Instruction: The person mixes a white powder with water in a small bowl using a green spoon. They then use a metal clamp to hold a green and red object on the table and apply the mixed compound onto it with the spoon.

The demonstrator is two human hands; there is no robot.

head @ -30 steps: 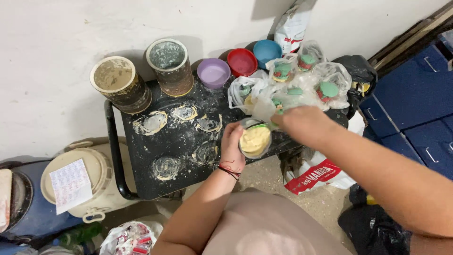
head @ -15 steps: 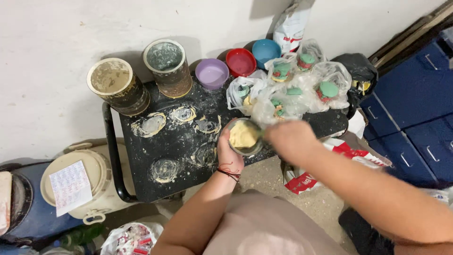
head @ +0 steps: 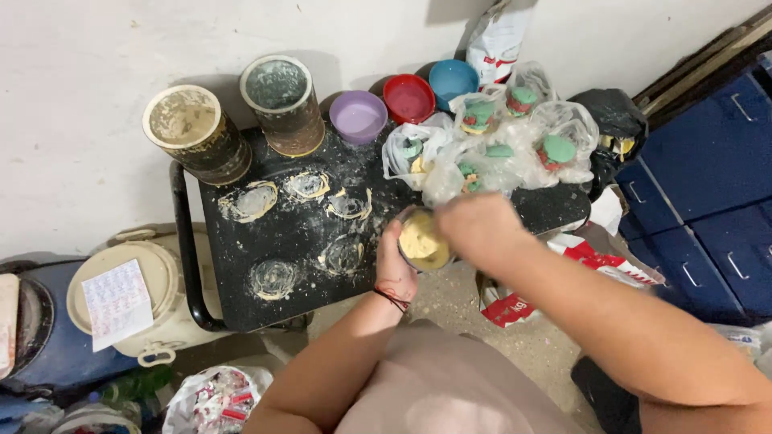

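A person's left hand [head: 396, 265] wraps its fingers around a small round container [head: 424, 239] of pale yellow paste, held at the near edge of a black, powder-dusted table [head: 241, 265]; the right hand [head: 481, 227] is over the container's rim, blurred, so whether its fingers pinch anything cannot be told. Five pale, ring-shaped smears [head: 274, 277] mark the tabletop. At the far edge stand two tall, crusted cylindrical cans [head: 195, 145], one with a tan-smeared top, the other grey-green, beside three bowls in a row: purple [head: 359, 116], red [head: 408, 98] and blue [head: 453, 80]. To their right lies a heap of clear plastic bags [head: 498, 145] holding green and red lumps. A white sack with red print [head: 492, 40] leans against the wall behind the bowls, and a white-and-red printed bag [head: 563, 265] lies on the floor under the right forearm. Left of the table, a cream lidded bucket [head: 153, 321] carries a white sheet of paper [head: 117, 304] with a printed grid. Blue drawers [head: 708, 193] stand at right
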